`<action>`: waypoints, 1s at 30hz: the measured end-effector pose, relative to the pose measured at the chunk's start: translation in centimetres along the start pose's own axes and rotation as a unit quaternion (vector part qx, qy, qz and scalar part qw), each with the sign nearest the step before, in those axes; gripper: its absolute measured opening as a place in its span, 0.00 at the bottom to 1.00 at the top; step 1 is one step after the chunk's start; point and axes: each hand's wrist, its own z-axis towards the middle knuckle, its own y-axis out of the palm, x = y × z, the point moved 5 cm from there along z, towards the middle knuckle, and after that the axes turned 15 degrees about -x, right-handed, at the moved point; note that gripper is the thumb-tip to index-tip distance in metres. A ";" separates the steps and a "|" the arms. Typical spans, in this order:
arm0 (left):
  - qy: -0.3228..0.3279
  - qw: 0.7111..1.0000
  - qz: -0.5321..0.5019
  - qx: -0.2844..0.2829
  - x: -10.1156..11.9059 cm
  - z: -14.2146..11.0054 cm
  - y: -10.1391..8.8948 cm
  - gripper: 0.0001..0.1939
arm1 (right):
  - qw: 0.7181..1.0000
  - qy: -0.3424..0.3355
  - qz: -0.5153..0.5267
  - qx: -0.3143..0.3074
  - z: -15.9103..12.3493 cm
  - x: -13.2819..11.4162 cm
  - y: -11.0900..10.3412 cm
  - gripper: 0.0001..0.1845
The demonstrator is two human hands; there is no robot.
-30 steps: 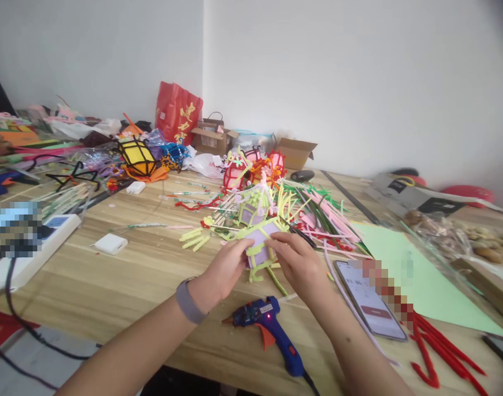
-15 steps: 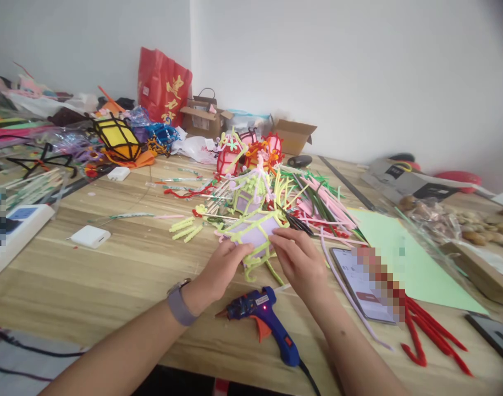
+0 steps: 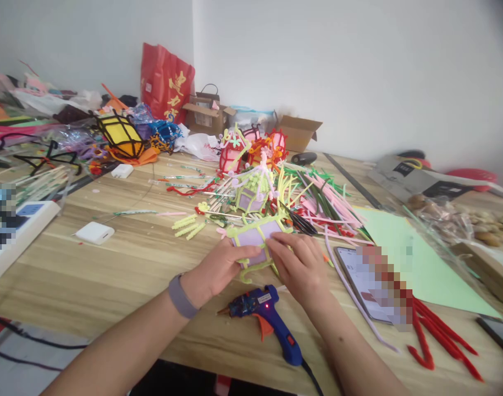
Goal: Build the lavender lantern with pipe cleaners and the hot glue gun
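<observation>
Between my hands is a small lantern with lilac panels and a yellow-green pipe-cleaner frame, tilted on its side above the table. My left hand grips its left end, thumb lying across a lilac panel. On the other side, the bent fingers of my right hand press on the frame and panel at the right end; their tips are partly hidden. Just below lies a blue glue gun with an orange trigger and a lit red light. Behind the held piece stands another lilac-and-green lantern part with pink curls on top.
Pink, green and yellow pipe cleaners are heaped behind my hands. A phone and red pipe cleaners lie to the right, near a green sheet. A white adapter sits left. The glue gun's cord trails off the front.
The lantern has turned slightly in my hands, and my right fingers have shifted on its frame. The whole view has moved a little; both hands keep their hold.
</observation>
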 end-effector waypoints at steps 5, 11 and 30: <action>-0.023 0.999 -0.023 -0.004 0.1 0.1 -0.2 0.15 | 1.000 0.000 -0.015 -0.003 0.0 -0.1 -0.1 0.10; -0.035 0.999 -0.020 0.002 0.1 0.2 -0.5 0.11 | 1.000 0.009 -0.017 -0.014 0.3 -0.2 -0.2 0.09; -0.057 0.996 -0.054 0.038 -0.4 0.3 -0.8 0.11 | 0.997 0.063 0.048 0.004 0.5 0.7 -0.2 0.13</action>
